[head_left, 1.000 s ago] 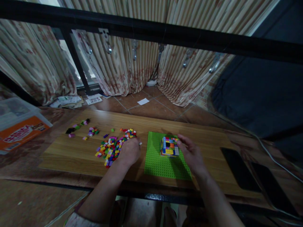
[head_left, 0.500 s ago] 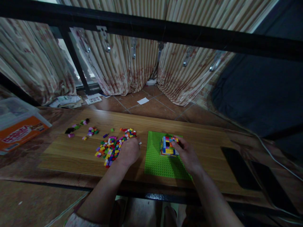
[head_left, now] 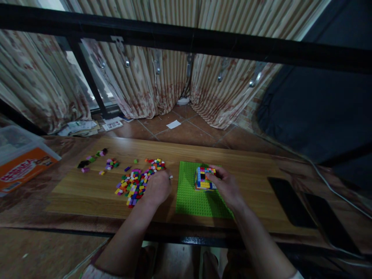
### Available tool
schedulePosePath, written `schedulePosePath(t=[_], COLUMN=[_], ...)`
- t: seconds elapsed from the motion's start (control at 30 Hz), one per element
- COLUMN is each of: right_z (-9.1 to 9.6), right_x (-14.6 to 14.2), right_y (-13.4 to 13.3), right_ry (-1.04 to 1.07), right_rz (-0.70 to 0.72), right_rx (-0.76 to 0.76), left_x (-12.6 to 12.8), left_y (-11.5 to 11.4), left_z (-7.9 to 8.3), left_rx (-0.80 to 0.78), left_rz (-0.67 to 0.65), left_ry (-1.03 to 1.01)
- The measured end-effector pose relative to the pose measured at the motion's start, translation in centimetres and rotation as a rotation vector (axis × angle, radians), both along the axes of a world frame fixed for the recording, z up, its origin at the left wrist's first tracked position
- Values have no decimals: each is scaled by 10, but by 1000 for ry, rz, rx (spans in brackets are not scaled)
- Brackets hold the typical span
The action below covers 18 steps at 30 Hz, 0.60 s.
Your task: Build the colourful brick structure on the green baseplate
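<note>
My left hand [head_left: 157, 188] rests on the right edge of a heap of small multicoloured plastic bricks [head_left: 130, 186], fingers curled down, and a ring shows on one finger. My right hand [head_left: 225, 188] reaches over a hollow, multicoloured brick structure [head_left: 205, 178], its fingers touching the top. That structure stands on a green studded baseplate [head_left: 192, 205]. Whether either hand has a brick between its fingers is hidden. Both lie on a wooden board [head_left: 87, 201].
Smaller groups of sorted bricks [head_left: 109, 164] lie left of the heap. A plastic box with an orange label [head_left: 20, 162] sits at the far left. Two dark flat slabs [head_left: 290, 201] lie right of the baseplate. A black rail [head_left: 186, 38] crosses above, before curtains and a tiled floor.
My right hand has moved left, from the structure's right side to over its top. My left hand stays on the heap. The whole view has shifted slightly.
</note>
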State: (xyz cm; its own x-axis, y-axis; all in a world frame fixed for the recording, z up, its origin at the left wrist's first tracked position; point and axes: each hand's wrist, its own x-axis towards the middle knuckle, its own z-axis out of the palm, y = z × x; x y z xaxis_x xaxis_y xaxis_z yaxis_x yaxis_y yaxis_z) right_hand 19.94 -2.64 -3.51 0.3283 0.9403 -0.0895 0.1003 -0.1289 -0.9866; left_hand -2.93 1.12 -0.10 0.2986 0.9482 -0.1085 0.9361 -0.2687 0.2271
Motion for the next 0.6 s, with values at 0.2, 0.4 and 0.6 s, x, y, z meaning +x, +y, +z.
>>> schedulePosePath(t=[0.2, 0.4, 0.6], right_z=[4, 5, 5], right_x=[-4, 10, 2], right_y=[0, 0, 4], right_ry=[34, 180, 216], right_rz=[-2, -131, -131], right_rx=[9, 18, 17], left_x=[0, -3, -5], left_y=[-1, 2, 3], left_z=[2, -1, -3], left_rx=[1, 4, -21], left_rz=[0, -11, -1], left_ry=[16, -3, -83])
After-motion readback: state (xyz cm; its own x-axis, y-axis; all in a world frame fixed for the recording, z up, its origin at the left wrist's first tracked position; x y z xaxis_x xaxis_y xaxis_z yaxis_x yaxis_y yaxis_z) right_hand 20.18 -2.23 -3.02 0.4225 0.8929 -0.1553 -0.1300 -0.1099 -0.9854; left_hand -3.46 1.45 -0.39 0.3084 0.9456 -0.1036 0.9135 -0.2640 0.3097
